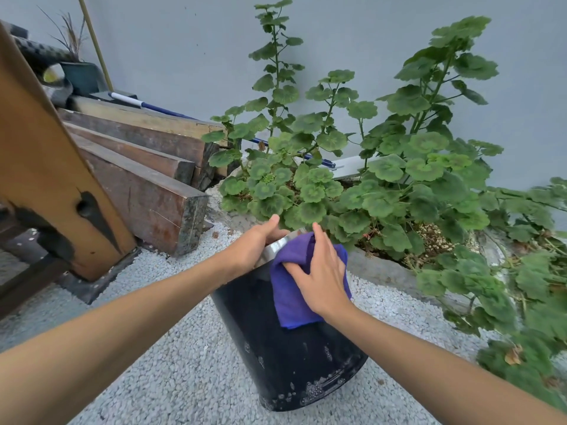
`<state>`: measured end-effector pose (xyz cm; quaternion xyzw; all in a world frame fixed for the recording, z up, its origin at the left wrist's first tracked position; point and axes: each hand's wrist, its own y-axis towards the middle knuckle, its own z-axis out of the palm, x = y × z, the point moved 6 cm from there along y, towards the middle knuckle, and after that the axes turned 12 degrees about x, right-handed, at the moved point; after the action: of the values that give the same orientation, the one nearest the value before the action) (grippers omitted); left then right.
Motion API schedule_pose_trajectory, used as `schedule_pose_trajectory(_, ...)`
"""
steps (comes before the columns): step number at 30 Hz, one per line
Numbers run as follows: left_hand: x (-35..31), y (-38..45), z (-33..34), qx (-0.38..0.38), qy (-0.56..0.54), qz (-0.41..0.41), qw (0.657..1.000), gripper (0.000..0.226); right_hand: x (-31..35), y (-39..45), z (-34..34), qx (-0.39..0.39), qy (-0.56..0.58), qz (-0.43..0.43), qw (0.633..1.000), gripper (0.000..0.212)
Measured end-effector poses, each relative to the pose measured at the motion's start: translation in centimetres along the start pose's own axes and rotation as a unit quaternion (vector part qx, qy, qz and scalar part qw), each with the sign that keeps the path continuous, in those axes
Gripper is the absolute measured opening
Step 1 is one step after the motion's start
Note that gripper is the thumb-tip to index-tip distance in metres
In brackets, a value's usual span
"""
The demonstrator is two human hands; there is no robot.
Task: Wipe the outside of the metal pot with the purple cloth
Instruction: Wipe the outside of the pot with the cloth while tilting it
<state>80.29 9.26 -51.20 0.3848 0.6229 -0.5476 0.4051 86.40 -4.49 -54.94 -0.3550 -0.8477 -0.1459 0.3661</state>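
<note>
- The metal pot [285, 342] stood on the pale gravel ground [190, 363], tilted, its blackened outside facing the camera and a shiny band of bare metal showing at the far rim.
- The left hand [259, 245] was closed on that far rim, thumb over the edge and fingers curled on the pot's upper left side, holding the pot.
- The right hand [320, 276] lay flat with fingers spread, pressing the purple cloth [291, 299] against the upper part of the pot's dark wall; it gripped nothing, only pinning the cloth with palm and fingers.
- The cloth was draped from near the rim down the side, its lower edge hanging free below the hand.
- Pale specks and bubbly marks dotted the lower part of the pot's wall.
- A leafy green plant [368, 167] grew in a bed just behind the pot, against a grey wall [184, 41].
- A stack of wooden beams [147, 167] lay to the left, well apart from the pot, beside a slanting brown board [46, 167].
</note>
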Motion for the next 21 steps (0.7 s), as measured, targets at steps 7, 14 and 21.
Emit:
schedule_pose_trajectory(7, 0.0, -0.4, 0.9, 0.060, -0.091, -0.010, 0.994, 0.063, 0.6, 0.0, 2.0, -0.054, -0.127, 0.015, 0.990, 0.103)
schedule_pose_trajectory(14, -0.7, 0.8, -0.1, 0.002, -0.033, 0.048, 0.998, 0.066, -3.0, -2.5, 2.4, 0.019, -0.121, 0.068, 0.990, 0.100)
schedule_pose_trajectory(21, -0.9, 1.3, -0.4, -0.020, -0.038, 0.083, 0.996, 0.086, -5.5, -3.9, 1.8, 0.044, -0.104, 0.086, 0.990, 0.097)
